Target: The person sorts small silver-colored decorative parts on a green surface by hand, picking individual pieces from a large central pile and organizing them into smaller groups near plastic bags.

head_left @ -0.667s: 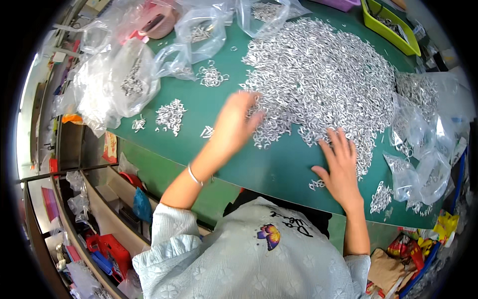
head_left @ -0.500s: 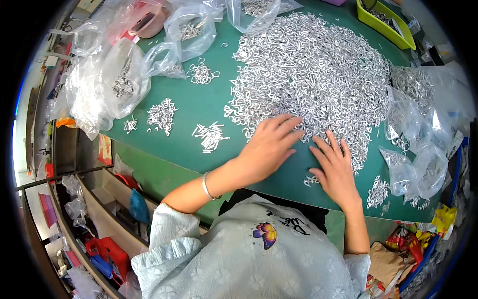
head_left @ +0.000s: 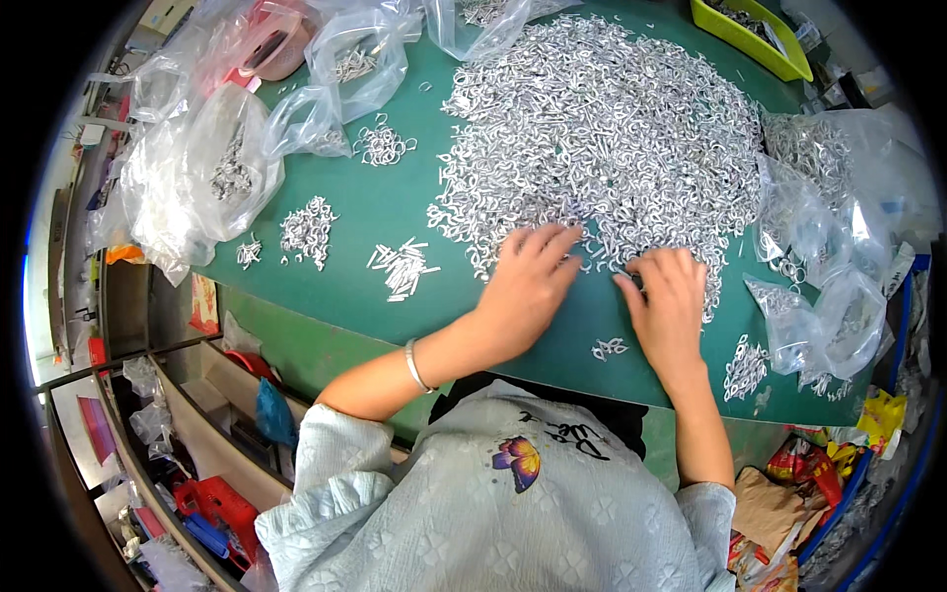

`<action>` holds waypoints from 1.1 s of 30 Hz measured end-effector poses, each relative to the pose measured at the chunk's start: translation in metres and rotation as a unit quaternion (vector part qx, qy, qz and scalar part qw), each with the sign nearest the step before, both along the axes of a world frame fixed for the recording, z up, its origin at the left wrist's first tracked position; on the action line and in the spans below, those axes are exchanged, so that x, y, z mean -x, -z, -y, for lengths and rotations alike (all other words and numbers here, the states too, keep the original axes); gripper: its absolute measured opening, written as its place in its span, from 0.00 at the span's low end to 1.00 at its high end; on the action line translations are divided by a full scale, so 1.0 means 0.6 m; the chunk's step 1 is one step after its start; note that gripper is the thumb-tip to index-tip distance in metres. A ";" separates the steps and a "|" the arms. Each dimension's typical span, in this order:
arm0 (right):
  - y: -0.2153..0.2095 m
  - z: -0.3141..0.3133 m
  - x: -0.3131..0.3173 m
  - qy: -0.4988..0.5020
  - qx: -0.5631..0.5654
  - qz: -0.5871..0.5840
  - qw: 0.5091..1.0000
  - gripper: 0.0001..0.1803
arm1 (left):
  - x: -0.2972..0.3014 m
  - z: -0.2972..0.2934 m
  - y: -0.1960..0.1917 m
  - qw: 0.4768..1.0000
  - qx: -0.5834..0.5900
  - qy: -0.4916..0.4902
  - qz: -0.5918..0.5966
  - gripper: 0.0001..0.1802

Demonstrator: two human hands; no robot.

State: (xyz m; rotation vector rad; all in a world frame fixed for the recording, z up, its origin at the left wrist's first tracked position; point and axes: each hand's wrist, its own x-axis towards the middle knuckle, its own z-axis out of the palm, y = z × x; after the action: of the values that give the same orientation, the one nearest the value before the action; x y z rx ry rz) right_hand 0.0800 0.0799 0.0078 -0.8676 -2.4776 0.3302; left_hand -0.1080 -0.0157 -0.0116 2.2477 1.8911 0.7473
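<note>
Green-topped worktable (head_left: 395,212) in even light — open shelving (head_left: 187,434) (cluttered) along its left side.

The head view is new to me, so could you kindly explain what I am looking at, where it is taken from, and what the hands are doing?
There is no machine here: a person works with two bare hands. The picture comes from a wide fisheye camera on the person's head, looking down, so straight edges bend near the rim.

The left hand and the right hand lie palm down at the near edge of a big heap of small silvery metal parts on a green table. Whether the fingers pinch any parts I cannot tell.

Left of the hands lie small sorted piles, and clear plastic bags of similar parts sit along both sides. A yellow-green tray stands at the far right corner.
</note>
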 end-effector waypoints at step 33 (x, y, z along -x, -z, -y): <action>-0.003 0.074 -0.088 -0.037 0.156 0.113 0.981 0.29 | -0.081 0.074 0.011 0.954 0.078 0.252 0.139 0.26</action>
State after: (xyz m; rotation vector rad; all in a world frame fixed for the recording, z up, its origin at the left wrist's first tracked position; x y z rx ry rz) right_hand 0.1330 0.0356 0.0099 -0.9851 -2.7179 0.6958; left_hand -0.0593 -0.0604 -0.0181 2.2359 1.1359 0.7472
